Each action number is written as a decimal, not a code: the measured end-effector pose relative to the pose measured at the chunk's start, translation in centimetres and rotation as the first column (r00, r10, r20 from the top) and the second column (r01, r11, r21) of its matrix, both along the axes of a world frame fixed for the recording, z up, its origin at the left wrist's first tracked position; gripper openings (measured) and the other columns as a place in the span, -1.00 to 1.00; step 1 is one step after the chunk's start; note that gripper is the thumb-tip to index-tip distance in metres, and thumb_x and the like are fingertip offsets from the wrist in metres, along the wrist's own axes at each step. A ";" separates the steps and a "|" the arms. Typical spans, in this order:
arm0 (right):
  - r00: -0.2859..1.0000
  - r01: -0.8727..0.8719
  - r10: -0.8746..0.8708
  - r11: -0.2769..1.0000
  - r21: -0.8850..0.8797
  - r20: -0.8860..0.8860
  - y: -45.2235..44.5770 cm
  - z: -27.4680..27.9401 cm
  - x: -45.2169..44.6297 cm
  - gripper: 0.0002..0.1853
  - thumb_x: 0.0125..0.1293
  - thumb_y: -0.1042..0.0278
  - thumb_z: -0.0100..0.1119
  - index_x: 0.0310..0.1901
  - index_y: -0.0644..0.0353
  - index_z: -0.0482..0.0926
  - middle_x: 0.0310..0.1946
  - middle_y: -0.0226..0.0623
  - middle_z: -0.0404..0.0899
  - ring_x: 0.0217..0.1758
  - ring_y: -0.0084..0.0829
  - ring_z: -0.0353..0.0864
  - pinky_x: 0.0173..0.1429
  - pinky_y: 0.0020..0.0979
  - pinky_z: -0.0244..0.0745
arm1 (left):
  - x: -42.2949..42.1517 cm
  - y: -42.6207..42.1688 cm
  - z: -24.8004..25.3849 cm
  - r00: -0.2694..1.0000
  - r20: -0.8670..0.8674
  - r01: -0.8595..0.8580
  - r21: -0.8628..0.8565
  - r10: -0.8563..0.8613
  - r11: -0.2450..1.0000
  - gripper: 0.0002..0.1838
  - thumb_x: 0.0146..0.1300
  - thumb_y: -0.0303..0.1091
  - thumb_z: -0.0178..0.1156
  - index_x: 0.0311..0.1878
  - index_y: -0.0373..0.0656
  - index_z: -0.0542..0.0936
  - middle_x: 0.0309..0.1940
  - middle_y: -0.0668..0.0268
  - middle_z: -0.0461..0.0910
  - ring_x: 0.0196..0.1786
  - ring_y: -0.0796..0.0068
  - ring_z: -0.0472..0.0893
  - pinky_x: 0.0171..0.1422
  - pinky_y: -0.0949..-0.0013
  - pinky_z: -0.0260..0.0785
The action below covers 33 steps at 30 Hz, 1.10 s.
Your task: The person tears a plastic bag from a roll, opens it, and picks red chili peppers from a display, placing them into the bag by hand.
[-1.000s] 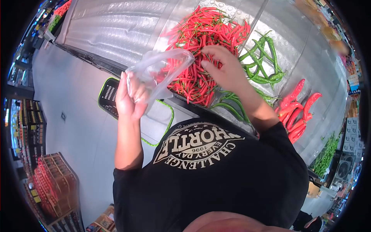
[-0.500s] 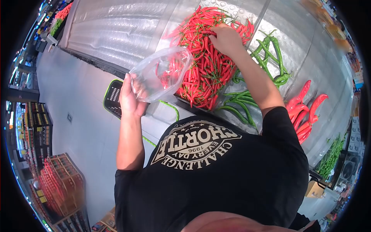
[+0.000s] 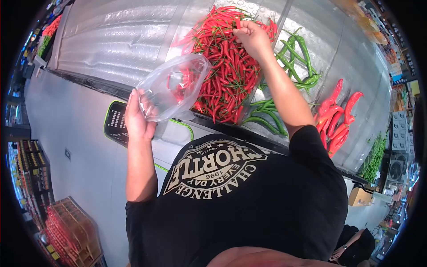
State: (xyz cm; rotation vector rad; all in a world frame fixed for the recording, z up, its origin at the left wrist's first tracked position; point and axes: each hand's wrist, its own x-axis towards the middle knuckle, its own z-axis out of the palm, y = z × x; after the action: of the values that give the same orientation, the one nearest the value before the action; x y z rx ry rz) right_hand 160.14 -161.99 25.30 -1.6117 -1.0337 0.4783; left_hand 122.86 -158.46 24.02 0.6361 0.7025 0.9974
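Observation:
My left hand (image 3: 141, 116) is closed on a clear plastic bag (image 3: 167, 100), which hangs open toward the pile. Red chilies show through the bag's film; I cannot tell how many lie inside it. A large heap of thin red chilies (image 3: 227, 73) with green stems lies on the metal display counter. Over the upper right of the heap, my right hand (image 3: 252, 41) pinches a red chili (image 3: 237, 24) between thumb and fingers. Long green peppers (image 3: 291, 58) lie just right of my right forearm.
Larger red peppers (image 3: 336, 115) lie farther right on the counter (image 3: 120, 44), with thin green peppers (image 3: 373, 155) beyond. A black basket with a green rim (image 3: 116, 122) is below my left hand. Stacked goods (image 3: 73, 231) stand at lower left. Another person's arm (image 3: 349, 244) shows at lower right.
The view has shifted, so the scene sits farther left. My right hand has risen slightly from within the heap, and a red chili now shows in its fingers. My left hand still holds the bag.

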 end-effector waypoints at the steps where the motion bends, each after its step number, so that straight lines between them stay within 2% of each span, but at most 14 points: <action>1: 0.976 -0.119 0.119 0.993 0.011 -0.181 -0.5 0.2 0.3 -0.81 0.40 0.29 0.21 -0.08 0.20 0.59 -0.28 -0.43 0.70 -0.30 -0.65 0.64 -0.22 -0.61 0.52 | -0.1 0.2 -0.3 0.999 0.022 0.024 0.010 -0.024 1.000 -0.76 0.49 -0.13 0.05 -0.15 -0.11 0.51 -0.52 0.48 0.40 -0.51 0.63 0.38 -0.48 0.49 0.23; 2: 0.979 -0.103 0.103 0.995 0.009 -0.175 -1.0 0.2 0.2 -0.81 0.40 0.29 0.21 -0.08 0.20 0.59 -0.28 -0.43 0.70 -0.30 -0.65 0.64 -0.22 -0.61 0.52 | 0.0 0.3 -0.3 0.999 0.029 0.040 0.009 -0.040 0.999 -0.76 0.49 -0.13 0.05 -0.15 -0.11 0.51 -0.52 0.48 0.40 -0.51 0.63 0.38 -0.48 0.49 0.23; 4: 0.747 -0.149 0.234 0.971 0.187 -0.622 -2.5 0.0 -1.3 -0.84 0.42 0.32 0.19 -0.06 0.16 0.57 -0.20 -0.38 0.71 -0.25 -0.62 0.67 -0.18 -0.59 0.55 | 0.2 0.1 0.0 1.000 -0.026 -0.003 0.013 0.004 1.000 -0.76 0.49 -0.13 0.05 -0.15 -0.10 0.51 -0.51 0.48 0.41 -0.50 0.64 0.39 -0.47 0.50 0.23; 5: 0.734 -0.154 0.235 0.971 0.181 -0.637 -3.1 -0.1 -1.7 -0.84 0.44 0.34 0.15 -0.02 0.16 0.56 -0.13 -0.34 0.70 -0.20 -0.59 0.69 -0.13 -0.58 0.57 | 0.3 0.0 0.1 0.999 -0.037 0.004 0.020 -0.003 1.000 -0.76 0.48 -0.13 0.06 -0.15 -0.10 0.52 -0.50 0.49 0.41 -0.50 0.65 0.39 -0.46 0.51 0.23; 9: 0.650 -0.159 0.296 0.954 0.256 -0.700 -4.9 -0.2 -3.1 -0.81 0.47 0.38 0.09 0.03 0.20 0.56 -0.12 -0.31 0.70 -0.16 -0.55 0.69 -0.06 -0.49 0.61 | 0.2 0.2 0.0 0.999 -0.043 0.032 0.027 -0.031 0.999 -0.75 0.51 -0.11 0.02 -0.17 -0.07 0.53 -0.55 0.53 0.36 -0.53 0.65 0.38 -0.45 0.49 0.25; 12: 0.606 -0.181 0.357 0.932 0.314 -0.710 -5.6 -0.5 -3.0 -0.78 0.47 0.39 0.08 0.07 0.21 0.56 -0.12 -0.31 0.69 -0.15 -0.56 0.68 -0.05 -0.47 0.61 | 0.0 0.3 -0.2 0.998 0.003 0.069 0.023 -0.069 0.997 -0.75 0.51 -0.11 0.02 -0.17 -0.06 0.53 -0.56 0.53 0.36 -0.54 0.65 0.37 -0.45 0.49 0.25; 16: 0.594 -0.164 0.341 0.938 0.304 -0.729 -6.1 0.0 -3.1 -0.77 0.46 0.41 0.08 0.09 0.21 0.57 -0.11 -0.32 0.68 -0.19 -0.58 0.65 -0.05 -0.47 0.60 | 0.5 0.1 0.1 0.996 -0.092 0.021 0.011 -0.020 1.000 -0.75 0.51 -0.11 0.03 -0.16 -0.07 0.52 -0.54 0.54 0.37 -0.53 0.67 0.37 -0.44 0.51 0.24; 20: 0.576 -0.192 0.378 0.924 0.330 -0.725 -6.2 -0.4 -2.9 -0.76 0.46 0.40 0.09 0.09 0.20 0.56 -0.11 -0.34 0.67 -0.20 -0.61 0.62 -0.07 -0.49 0.58 | 0.4 0.2 -0.2 0.997 -0.052 0.060 0.023 -0.059 0.998 -0.76 0.49 -0.10 0.06 -0.16 -0.06 0.54 -0.50 0.54 0.43 -0.51 0.66 0.39 -0.43 0.50 0.27; 22: 0.610 -0.184 0.367 0.928 0.325 -0.702 -6.0 -0.2 -3.7 -0.75 0.44 0.39 0.11 0.10 0.19 0.55 -0.14 -0.37 0.67 -0.22 -0.64 0.58 -0.11 -0.53 0.53 | 0.7 0.1 -0.1 0.997 -0.068 0.033 0.007 -0.032 0.999 -0.77 0.47 -0.10 0.08 -0.15 -0.06 0.54 -0.49 0.54 0.44 -0.50 0.66 0.40 -0.42 0.48 0.28; 23: 0.708 -0.158 0.274 0.960 0.232 -0.651 -6.0 0.2 -4.3 -0.75 0.44 0.38 0.13 0.10 0.19 0.55 -0.16 -0.38 0.66 -0.25 -0.67 0.53 -0.14 -0.55 0.48 | 0.4 0.4 -0.9 0.998 -0.060 0.033 0.040 -0.031 0.999 -0.79 0.47 -0.14 0.07 -0.13 -0.08 0.52 -0.47 0.48 0.41 -0.51 0.63 0.41 -0.46 0.54 0.26; 26: 0.874 -0.310 0.326 0.945 0.102 -0.361 -5.4 0.2 -5.7 -0.69 0.39 0.39 0.19 0.13 0.24 0.56 -0.20 -0.39 0.66 -0.29 -0.68 0.53 -0.15 -0.60 0.45 | 0.5 0.4 -0.9 0.999 -0.011 0.050 0.014 -0.050 0.999 -0.79 0.49 -0.15 0.05 -0.15 -0.08 0.51 -0.51 0.48 0.40 -0.52 0.64 0.37 -0.46 0.52 0.24; 30: 0.897 -0.405 0.402 0.914 0.019 -0.185 -4.6 0.0 -9.9 -0.68 0.37 0.42 0.21 0.11 0.31 0.58 -0.22 -0.38 0.66 -0.26 -0.65 0.57 -0.15 -0.58 0.47 | 0.8 0.2 -0.4 1.000 -0.026 0.017 0.013 -0.016 1.000 -0.79 0.50 -0.18 0.04 -0.16 -0.11 0.51 -0.50 0.47 0.41 -0.52 0.63 0.37 -0.46 0.52 0.24; 32: 0.876 -0.460 0.468 0.883 -0.086 0.113 -4.1 -0.1 -11.4 -0.69 0.36 0.45 0.21 0.09 0.40 0.57 -0.25 -0.35 0.66 -0.21 -0.65 0.59 -0.15 -0.54 0.49 | 0.7 0.1 -0.4 1.000 -0.023 0.019 0.021 -0.019 1.000 -0.79 0.50 -0.19 0.04 -0.16 -0.12 0.51 -0.50 0.46 0.41 -0.52 0.63 0.37 -0.46 0.51 0.24; 33: 0.848 -0.493 0.512 0.857 -0.149 0.139 -3.5 -0.4 -11.9 -0.64 0.34 0.35 0.22 0.13 0.29 0.56 -0.28 -0.33 0.69 -0.27 -0.56 0.64 -0.17 -0.46 0.52 | 0.6 0.1 -0.4 0.999 -0.012 0.031 0.028 -0.031 0.999 -0.79 0.49 -0.20 0.04 -0.17 -0.12 0.51 -0.50 0.46 0.41 -0.52 0.63 0.37 -0.46 0.51 0.24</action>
State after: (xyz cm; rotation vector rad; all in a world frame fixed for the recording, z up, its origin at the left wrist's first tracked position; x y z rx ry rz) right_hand 148.25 -165.48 24.89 -1.4840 -1.6047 0.7648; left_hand 123.48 -158.33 23.67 0.6755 0.6878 0.9773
